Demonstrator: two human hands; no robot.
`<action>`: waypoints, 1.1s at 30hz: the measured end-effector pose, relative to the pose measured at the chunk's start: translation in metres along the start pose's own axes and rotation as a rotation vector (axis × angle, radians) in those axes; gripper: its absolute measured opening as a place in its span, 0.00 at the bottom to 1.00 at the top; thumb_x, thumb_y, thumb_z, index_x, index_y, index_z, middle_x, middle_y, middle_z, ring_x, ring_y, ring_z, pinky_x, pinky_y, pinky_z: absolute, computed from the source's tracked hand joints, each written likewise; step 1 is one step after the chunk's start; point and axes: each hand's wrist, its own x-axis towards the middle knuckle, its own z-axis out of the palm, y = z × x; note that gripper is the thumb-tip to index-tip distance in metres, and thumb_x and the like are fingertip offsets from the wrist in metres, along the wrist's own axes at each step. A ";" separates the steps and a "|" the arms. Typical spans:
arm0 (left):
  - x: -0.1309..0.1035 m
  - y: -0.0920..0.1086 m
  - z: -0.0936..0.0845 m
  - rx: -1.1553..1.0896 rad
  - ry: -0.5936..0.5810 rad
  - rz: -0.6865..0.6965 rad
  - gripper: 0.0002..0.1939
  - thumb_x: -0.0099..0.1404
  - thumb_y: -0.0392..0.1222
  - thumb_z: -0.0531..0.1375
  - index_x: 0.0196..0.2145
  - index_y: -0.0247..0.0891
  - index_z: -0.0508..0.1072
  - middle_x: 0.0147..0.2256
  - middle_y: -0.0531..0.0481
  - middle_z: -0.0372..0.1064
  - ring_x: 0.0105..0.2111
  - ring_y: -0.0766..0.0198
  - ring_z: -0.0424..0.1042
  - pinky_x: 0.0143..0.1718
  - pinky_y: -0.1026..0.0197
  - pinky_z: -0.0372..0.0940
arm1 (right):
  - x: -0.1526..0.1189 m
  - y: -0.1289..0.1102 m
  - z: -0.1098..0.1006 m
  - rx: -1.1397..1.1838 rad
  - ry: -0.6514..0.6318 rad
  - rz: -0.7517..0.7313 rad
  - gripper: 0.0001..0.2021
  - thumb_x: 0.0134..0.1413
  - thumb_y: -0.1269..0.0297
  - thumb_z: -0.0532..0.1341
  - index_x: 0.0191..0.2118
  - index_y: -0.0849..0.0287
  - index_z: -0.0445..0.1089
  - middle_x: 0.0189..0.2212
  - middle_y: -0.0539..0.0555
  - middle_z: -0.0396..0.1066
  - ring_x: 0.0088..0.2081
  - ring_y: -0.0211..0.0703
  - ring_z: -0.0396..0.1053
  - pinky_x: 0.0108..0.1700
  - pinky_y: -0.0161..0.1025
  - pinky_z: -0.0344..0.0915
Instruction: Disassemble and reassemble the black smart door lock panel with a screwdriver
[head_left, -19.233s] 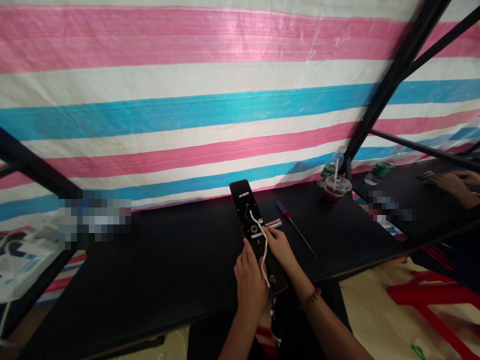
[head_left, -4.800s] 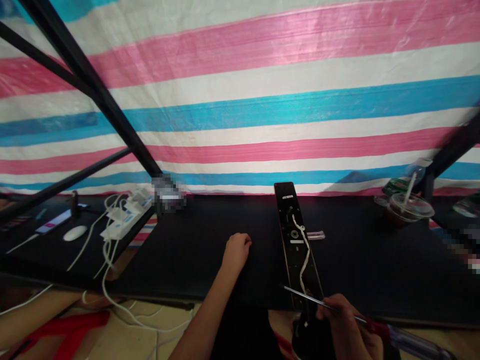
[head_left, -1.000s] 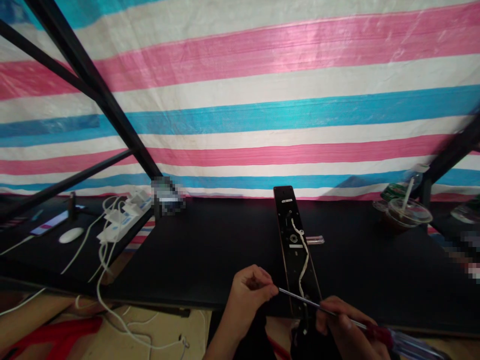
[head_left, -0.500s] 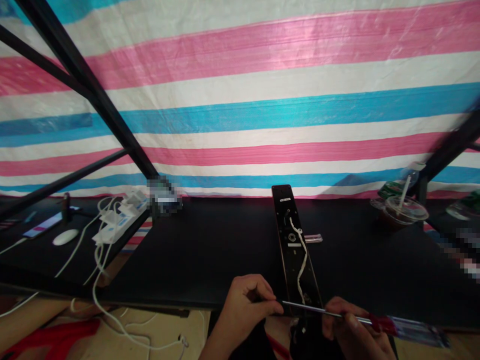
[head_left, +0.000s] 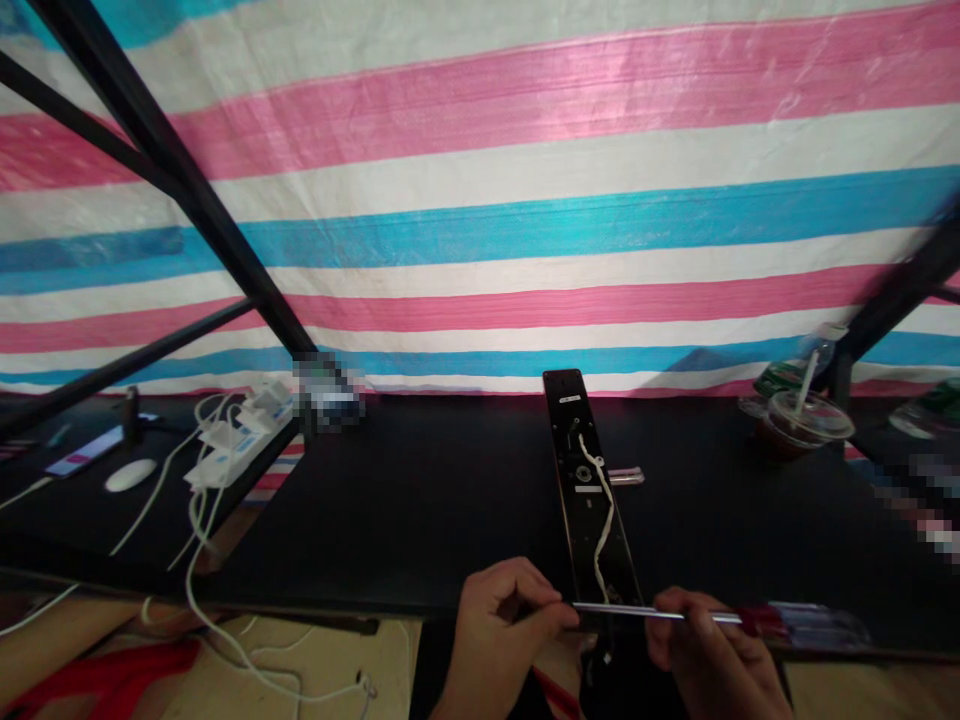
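A screwdriver (head_left: 630,610) with a long metal shaft and a clear and red handle lies nearly level above the table's front edge. My right hand (head_left: 712,650) is closed round its shaft, with the handle sticking out to the right. At the tip, my left hand (head_left: 502,625) is closed in a pinch; anything small between thumb and finger is hidden. Just behind both hands a long black panel (head_left: 574,430), seemingly a door lock panel, lies on the table, its near end partly covered. A white cable (head_left: 606,520) runs along it.
The black table (head_left: 420,500) carries a small clear packet (head_left: 627,476) beside the panel. A drink cup with a straw (head_left: 806,425) and a plastic bottle (head_left: 825,345) stand right. Left are a power strip (head_left: 232,455), white cables, a mouse (head_left: 131,475) and another person's arm (head_left: 67,650).
The screwdriver has swung slightly, its handle end rising and shifting left, so it lies more level. My left hand has moved a little to the right with the tip.
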 end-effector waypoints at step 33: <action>0.059 -0.088 0.043 0.034 0.257 -0.057 0.27 0.58 0.51 0.68 0.53 0.36 0.75 0.47 0.39 0.76 0.44 0.55 0.76 0.43 0.56 0.72 | 0.078 -0.018 0.044 -0.821 0.012 -0.841 0.10 0.67 0.60 0.57 0.40 0.57 0.75 0.32 0.54 0.77 0.32 0.43 0.77 0.37 0.39 0.74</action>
